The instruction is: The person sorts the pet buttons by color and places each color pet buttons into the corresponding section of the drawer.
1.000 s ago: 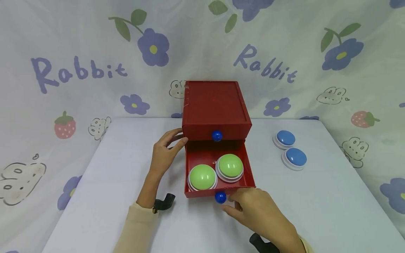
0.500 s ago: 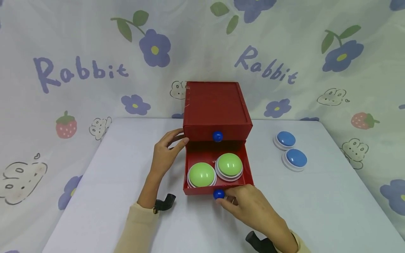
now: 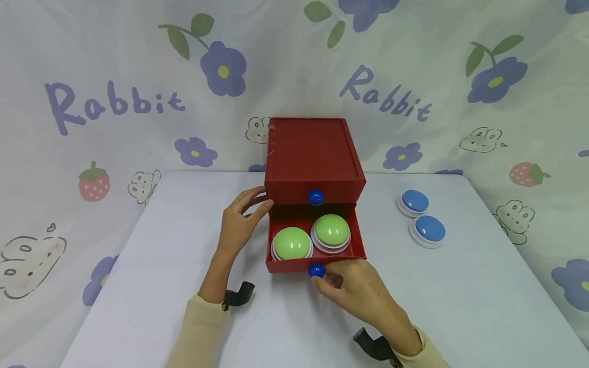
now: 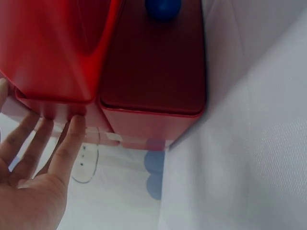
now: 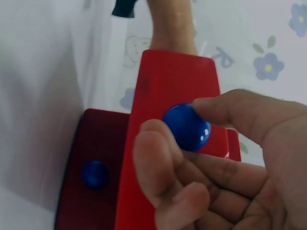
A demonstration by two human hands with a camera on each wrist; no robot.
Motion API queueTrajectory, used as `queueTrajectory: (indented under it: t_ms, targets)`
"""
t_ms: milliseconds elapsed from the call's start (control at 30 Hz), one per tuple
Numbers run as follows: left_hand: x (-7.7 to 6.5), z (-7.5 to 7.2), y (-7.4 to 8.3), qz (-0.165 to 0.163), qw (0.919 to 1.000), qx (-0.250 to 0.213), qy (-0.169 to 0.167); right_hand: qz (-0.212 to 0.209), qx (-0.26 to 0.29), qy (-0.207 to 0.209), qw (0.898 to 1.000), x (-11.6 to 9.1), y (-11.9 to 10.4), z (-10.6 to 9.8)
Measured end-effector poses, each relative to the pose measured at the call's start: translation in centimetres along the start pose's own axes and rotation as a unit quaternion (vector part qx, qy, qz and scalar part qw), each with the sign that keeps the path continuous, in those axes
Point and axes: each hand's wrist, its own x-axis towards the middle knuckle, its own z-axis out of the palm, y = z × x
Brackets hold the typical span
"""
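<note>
A red two-tier drawer box [image 3: 313, 148] stands at the back middle, upper drawer closed. Its lower drawer [image 3: 288, 266] is pulled out and holds two green dome buttons [image 3: 292, 243] on white bases. At the drawer's front, my right hand [image 3: 361, 289] pinches the round blue knob [image 5: 187, 127] between thumb and fingers, as the right wrist view shows. My left hand [image 3: 236, 225] rests against the box's left side with fingers stretched out; in the left wrist view the fingertips [image 4: 76, 125] touch the red wall.
Two blue dome buttons [image 3: 430, 228] on white bases sit to the right on the white table [image 3: 469, 306]. Behind the box hangs a patterned cloth [image 3: 294, 66] with flowers and lettering. A second blue knob [image 3: 315, 198] is on the upper drawer.
The lower drawer has slid partway inward, carrying the green buttons back with it. My right hand has closed onto the knob and moved forward with it. The left hand has stayed in place.
</note>
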Motion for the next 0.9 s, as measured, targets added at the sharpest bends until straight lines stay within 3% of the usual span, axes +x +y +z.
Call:
queueTrajectory:
  t_ms: [333,800,900]
  targets:
    - [0.8,0.3,-4.0,-0.001,1.0000,-0.006,0.006,-0.021,0.028,0.033,0.999,0.5,0.9,0.5]
    - [0.9,0.3,-4.4,0.009,0.9999,-0.005,0.007,-0.041,0.045,0.065,0.996,0.9,1.9,1.2]
    - [0.7,0.3,-3.6,0.001,1.0000,-0.004,0.005,-0.045,0.045,0.071,0.995,0.8,1.8,1.2]
